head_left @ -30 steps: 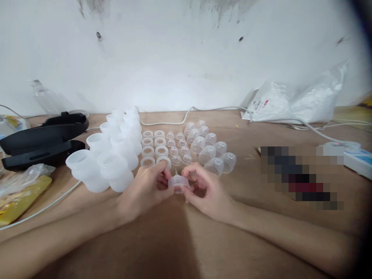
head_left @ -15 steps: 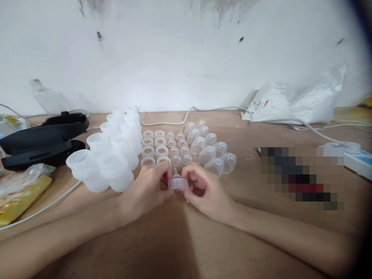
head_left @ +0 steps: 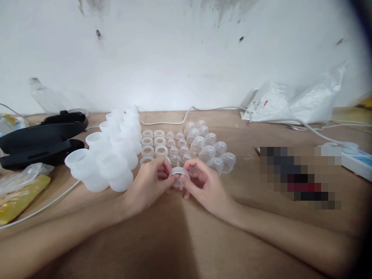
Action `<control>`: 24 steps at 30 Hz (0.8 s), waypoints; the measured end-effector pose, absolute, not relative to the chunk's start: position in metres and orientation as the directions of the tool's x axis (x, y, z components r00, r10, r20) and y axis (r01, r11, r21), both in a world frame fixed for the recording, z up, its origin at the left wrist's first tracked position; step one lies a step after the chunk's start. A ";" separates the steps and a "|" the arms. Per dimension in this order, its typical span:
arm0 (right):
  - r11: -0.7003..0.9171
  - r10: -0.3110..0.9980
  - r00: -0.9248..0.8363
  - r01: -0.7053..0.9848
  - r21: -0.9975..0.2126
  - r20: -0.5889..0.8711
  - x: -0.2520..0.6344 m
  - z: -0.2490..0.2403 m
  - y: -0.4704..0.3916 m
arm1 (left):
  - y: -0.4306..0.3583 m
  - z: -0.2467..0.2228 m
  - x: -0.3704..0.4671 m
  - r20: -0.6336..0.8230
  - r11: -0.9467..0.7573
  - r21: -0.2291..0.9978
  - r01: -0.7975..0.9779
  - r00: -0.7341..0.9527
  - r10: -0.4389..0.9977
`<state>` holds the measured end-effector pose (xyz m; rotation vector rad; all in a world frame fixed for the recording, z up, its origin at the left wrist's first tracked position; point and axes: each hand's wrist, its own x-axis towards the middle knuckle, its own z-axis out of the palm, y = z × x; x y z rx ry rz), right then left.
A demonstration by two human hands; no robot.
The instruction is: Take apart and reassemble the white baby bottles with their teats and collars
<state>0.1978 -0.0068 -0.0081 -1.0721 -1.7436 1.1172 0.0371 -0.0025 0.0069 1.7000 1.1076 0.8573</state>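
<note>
Between both hands a translucent ring with a clear nipple [head_left: 179,173] is tilted, its underside turned toward me. My left hand [head_left: 151,179] grips its left side, thumb at the underside. On the right side, my right hand [head_left: 205,185] grips it the same way, fingers curled round the edge. Just beyond the hands stand rows of clear nipples [head_left: 183,150], with white rings [head_left: 147,151] in two columns to their left. Frosted bottles [head_left: 116,170] stand in rows farther left. Clear domed caps [head_left: 207,154] are grouped to the right.
A black case [head_left: 43,135] and a yellow packet [head_left: 26,197] lie at the left. A white plastic bag [head_left: 293,102] rests against the wall at the back right. A cable [head_left: 165,123] runs along the table's back; a pixelated object [head_left: 299,176] and a power strip [head_left: 356,159] are at the right.
The held ring has tipped so that its underside faces me. Both thumbs have moved up onto the underside, and the hands have risen slightly.
</note>
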 end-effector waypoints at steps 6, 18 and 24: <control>0.359 0.895 -0.364 0.246 -0.900 0.257 0.200 -0.004 -0.012 | -0.015 0.021 0.033 0.212 -0.419 0.769 0.483 0.425 0.880; 0.256 0.892 -0.416 0.138 -0.957 0.179 0.201 -0.003 -0.010 | -0.011 0.021 0.031 0.330 -0.585 0.469 0.662 0.483 0.811; -0.101 0.780 -0.617 -0.287 -0.952 0.104 0.200 -0.006 -0.005 | -0.014 0.026 0.027 0.513 -0.715 0.012 0.699 0.609 0.604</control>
